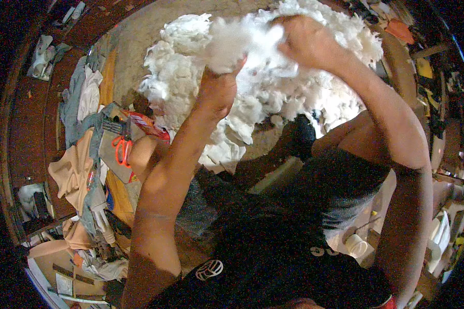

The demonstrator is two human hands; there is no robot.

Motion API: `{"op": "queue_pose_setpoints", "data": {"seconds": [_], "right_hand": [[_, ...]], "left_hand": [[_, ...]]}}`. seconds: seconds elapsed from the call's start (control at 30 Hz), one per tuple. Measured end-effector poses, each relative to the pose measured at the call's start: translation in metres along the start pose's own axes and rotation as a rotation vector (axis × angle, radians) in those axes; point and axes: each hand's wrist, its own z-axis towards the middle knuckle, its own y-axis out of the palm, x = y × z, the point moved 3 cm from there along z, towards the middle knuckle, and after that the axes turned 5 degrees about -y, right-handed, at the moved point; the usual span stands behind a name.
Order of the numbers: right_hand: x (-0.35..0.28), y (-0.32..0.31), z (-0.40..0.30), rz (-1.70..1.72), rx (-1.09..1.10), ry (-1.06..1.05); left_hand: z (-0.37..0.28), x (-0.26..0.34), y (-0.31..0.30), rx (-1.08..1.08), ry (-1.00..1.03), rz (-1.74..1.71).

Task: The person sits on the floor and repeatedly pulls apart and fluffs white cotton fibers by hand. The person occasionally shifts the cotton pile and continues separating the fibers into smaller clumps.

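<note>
A big heap of loose white fiber stuffing [170, 58] spreads over the floor in front of my crossed legs. My left hand [222, 83] grips a blurred tuft of fiber [228, 42] above the heap, its thumb pointing up along the side. To the right, my right hand [301, 40] is curled with its fingers bent into white fiber; motion blur and glare hide the fingertips. Bright fiber spans the gap between both hands. Whether the right hand's tuft is separate from the left's is hard to see.
Orange-handled scissors [121, 150] lie by my left knee, next to a red packet [149, 125]. Peach fabric [75, 170] and grey-blue cloth [74, 104] pile along the left. A white cup [355, 246] stands at the lower right. Cluttered shelves [437, 92] line the right side.
</note>
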Motion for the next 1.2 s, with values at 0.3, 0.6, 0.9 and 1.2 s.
{"op": "queue_pose_setpoints", "data": {"seconds": [0.3,0.6,0.9,1.2], "right_hand": [[0.035,-0.007,-0.012,0.381,0.331,-0.106],[0.084,0.015,0.009,-0.162,0.469,-0.008],[0.093,0.028,-0.024,0.063,0.307,0.001],[0.024,-0.007,-0.002,0.03,0.352,-0.072]], "left_hand": [[-0.002,0.011,0.006,0.055,-0.404,-0.529],[-0.008,0.031,-0.012,-0.191,-0.312,-1.151],[0.007,0.007,-0.004,-0.152,-0.474,-0.738],[0.007,0.011,0.022,-0.218,-0.438,-0.911]]}}
